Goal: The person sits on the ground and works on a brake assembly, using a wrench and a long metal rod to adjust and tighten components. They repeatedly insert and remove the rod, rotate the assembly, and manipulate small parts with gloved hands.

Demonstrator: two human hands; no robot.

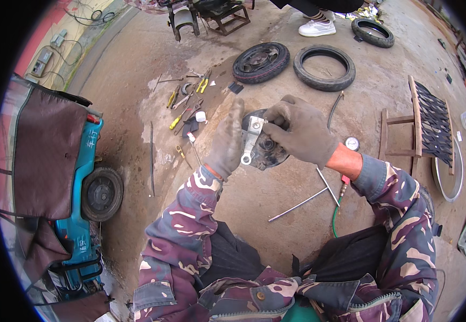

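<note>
In the middle of the view I hold a dark round metal plate (272,157) that has a silver lever arm (250,144) on its face, with a ring at the lower end. My gloved left hand (226,137) is closed on the plate's left side, thumb up along its rim. My gloved right hand (302,131) has its thumb and curled fingers at the top of the lever, beside its small bolt. The back of the plate and the fingers behind it are hidden.
Tools (182,110) lie ahead-left. Beyond are a wheel (261,80), loose tyres (324,85) and someone's shoe (314,28). A blue scooter (84,209) stands left, a woven stool (430,121) and basin (455,182) right. A T-handle wrench (297,207) and air hose (335,217) lie below.
</note>
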